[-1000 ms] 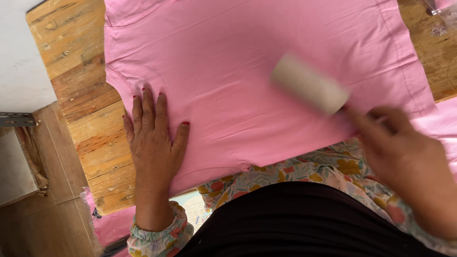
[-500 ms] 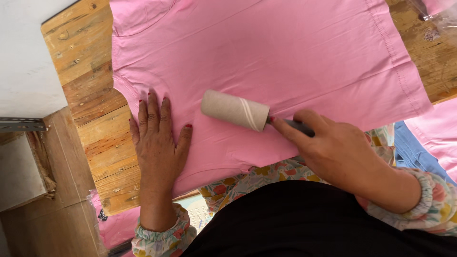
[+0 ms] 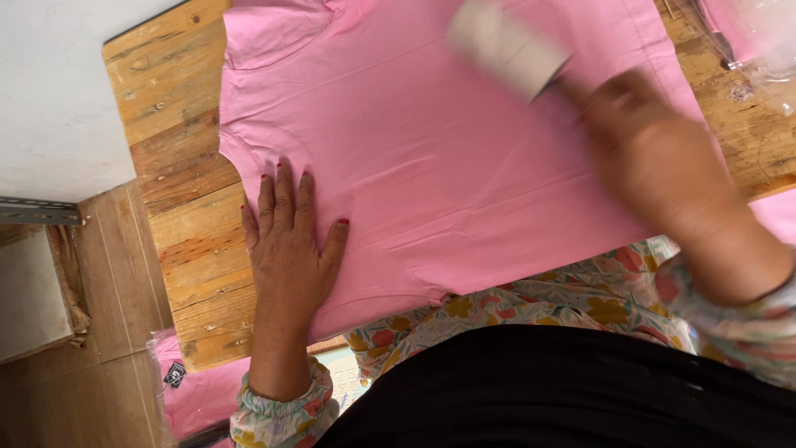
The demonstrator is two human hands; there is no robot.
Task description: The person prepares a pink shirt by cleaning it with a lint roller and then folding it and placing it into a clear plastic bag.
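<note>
A smooth pink cotton garment (image 3: 431, 149) lies spread flat on the knotty, plank-built wooden table (image 3: 178, 166). The left hand (image 3: 286, 241) presses open-palmed on its near edge. The blurred right hand (image 3: 655, 158) grips a pale cylindrical lint roller (image 3: 506, 46) at the garment's far side.

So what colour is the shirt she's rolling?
Plain pink shirt, spread on the wooden table; clearest in the head view.

Left hand (image 3: 288, 249) lies flat, fingers (image 3: 284, 184) spread on pink shirt (image 3: 431, 158); right hand (image 3: 655, 158) grips blurred lint roller (image 3: 507, 46) beyond its fingertips.
</note>
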